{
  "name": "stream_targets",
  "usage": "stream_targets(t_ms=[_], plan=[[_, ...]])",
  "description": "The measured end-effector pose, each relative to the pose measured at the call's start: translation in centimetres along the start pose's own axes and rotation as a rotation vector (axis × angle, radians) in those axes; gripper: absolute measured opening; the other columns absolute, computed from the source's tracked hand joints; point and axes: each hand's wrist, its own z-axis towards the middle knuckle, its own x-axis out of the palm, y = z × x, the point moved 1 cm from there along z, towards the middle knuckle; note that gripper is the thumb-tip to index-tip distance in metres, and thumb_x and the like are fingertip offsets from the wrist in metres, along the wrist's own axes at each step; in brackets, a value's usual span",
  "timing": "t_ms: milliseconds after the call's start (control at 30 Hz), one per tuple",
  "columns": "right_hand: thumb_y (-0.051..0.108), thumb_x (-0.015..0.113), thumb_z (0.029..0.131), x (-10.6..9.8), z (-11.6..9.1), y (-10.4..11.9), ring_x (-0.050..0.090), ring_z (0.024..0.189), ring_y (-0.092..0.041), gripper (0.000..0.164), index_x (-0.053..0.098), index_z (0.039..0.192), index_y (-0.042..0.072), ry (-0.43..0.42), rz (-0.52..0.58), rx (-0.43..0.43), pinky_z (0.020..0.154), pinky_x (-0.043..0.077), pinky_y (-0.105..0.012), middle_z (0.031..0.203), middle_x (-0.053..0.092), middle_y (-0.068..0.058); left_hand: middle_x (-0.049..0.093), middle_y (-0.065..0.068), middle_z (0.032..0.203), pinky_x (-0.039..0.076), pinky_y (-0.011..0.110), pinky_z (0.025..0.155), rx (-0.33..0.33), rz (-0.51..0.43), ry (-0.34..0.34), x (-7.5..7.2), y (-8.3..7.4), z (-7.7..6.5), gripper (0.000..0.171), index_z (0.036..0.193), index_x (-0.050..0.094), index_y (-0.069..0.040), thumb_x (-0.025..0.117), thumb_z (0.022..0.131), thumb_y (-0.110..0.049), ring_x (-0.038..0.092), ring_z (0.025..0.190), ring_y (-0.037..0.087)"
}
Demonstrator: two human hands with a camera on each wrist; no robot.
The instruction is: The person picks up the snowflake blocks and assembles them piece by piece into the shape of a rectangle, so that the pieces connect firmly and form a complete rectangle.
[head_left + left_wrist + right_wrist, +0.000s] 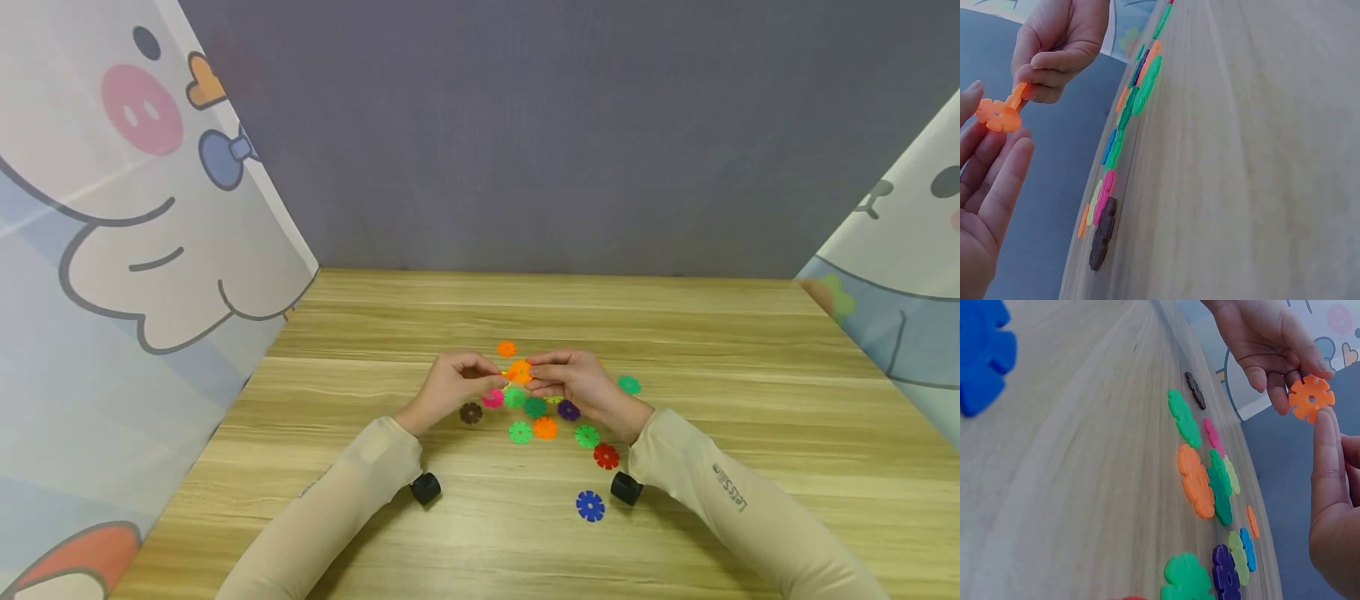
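Two orange interlocking discs, notched like flowers, meet between the hands above the table. My left hand (456, 387) pinches one orange disc (999, 115) between thumb and fingers. From the other side, my right hand (581, 385) pinches the second orange disc (521, 372), set at an angle to the first. In the right wrist view an orange disc (1311, 399) faces the camera, with a right fingertip against its lower edge and the left fingers behind. Their edges overlap at the notches; I cannot tell whether they are slotted together.
Loose discs lie on the wooden table (337, 467) below the hands: brown (471, 412), pink (492, 399), purple (568, 410), red (606, 456), several green and orange ones. A blue disc (590, 506) lies nearest the front. A grey panel (555, 150) stands behind.
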Motion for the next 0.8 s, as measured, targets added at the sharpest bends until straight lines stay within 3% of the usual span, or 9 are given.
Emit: stream_targets(t_ms=[100, 467, 567, 800], plan=[[-0.010, 0.053, 0.096, 0.05, 0.07, 0.02, 0.073, 0.076, -0.017, 0.025, 0.062, 0.119, -0.015, 0.007, -0.023, 0.000, 0.073, 0.060, -0.027, 0.086, 0.073, -0.011, 0.073, 0.016, 0.092, 0.061, 0.048, 0.070, -0.040, -0.030, 0.021, 0.01, 0.16, 0.02, 0.014, 0.098, 0.073, 0.007, 0.072, 0.092, -0.006, 0.069, 0.082, 0.046], [-0.011, 0.053, 0.096, 0.10, 0.25, 0.18, 0.073, 0.075, -0.017, 0.026, 0.061, 0.120, -0.016, 0.050, -0.023, 0.001, 0.072, 0.060, -0.028, 0.087, 0.073, -0.010, 0.070, 0.019, 0.113, 0.060, 0.047, 0.079, -0.208, -0.184, 0.105, -0.15, 0.20, -0.05, 0.030, 0.121, 0.066, 0.009, 0.064, 0.098, -0.010, 0.069, 0.092, 0.044], [-0.011, 0.053, 0.096, 0.02, 0.33, 0.15, 0.073, 0.074, -0.017, 0.025, 0.062, 0.119, -0.015, 0.052, -0.025, 0.008, 0.072, 0.061, -0.029, 0.087, 0.073, -0.011, 0.068, 0.019, 0.118, 0.060, 0.048, 0.078, -0.225, -0.194, 0.132, -0.12, 0.09, -0.08, 0.034, 0.127, 0.063, 0.008, 0.063, 0.098, -0.011, 0.068, 0.095, 0.045], [-0.009, 0.054, 0.096, -0.18, 0.36, 0.27, 0.072, 0.074, -0.016, 0.033, 0.052, 0.126, -0.023, 0.070, -0.067, 0.002, 0.071, 0.061, -0.028, 0.088, 0.073, -0.009, 0.067, 0.022, 0.117, 0.060, 0.048, 0.077, -0.218, -0.195, 0.167, -0.13, 0.24, -0.12, 0.037, 0.131, 0.059, 0.009, 0.061, 0.098, -0.008, 0.066, 0.096, 0.048]])
